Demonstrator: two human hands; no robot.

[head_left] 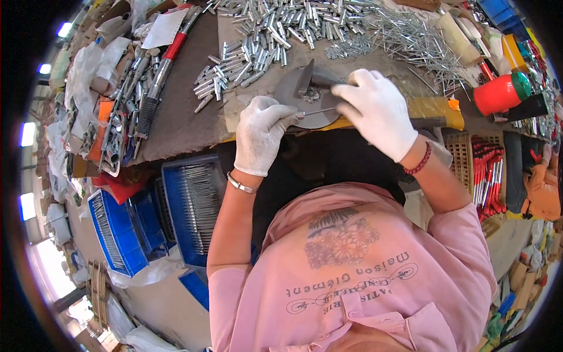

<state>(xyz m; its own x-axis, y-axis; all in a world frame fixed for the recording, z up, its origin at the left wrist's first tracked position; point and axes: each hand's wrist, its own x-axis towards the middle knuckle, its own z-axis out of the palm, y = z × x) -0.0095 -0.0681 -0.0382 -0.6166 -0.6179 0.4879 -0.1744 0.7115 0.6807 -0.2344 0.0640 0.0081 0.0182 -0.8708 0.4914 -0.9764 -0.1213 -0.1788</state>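
My left hand (261, 132), in a white glove, is closed in a pinch on a short silver metal tube (300, 115). From it a thin metal rod (319, 111) reaches across to my right hand (378, 111), also gloved in white. The right fingers are curled at the rod's far end and slightly blurred; their exact contact is partly hidden. Just beyond both hands sits a dark grey metal fixture (308, 88) with a round base and an upright plate. Small metal bits (315, 95) lie on its base.
Silver tubes (252, 61) and thin rods (410, 44) are heaped on the workbench (182, 100). A red jar (495, 95) with a green lid lies at the right. Blue bins (190, 205) of metal rods stand below left; a basket of red-handled tools (488, 176) is below right.
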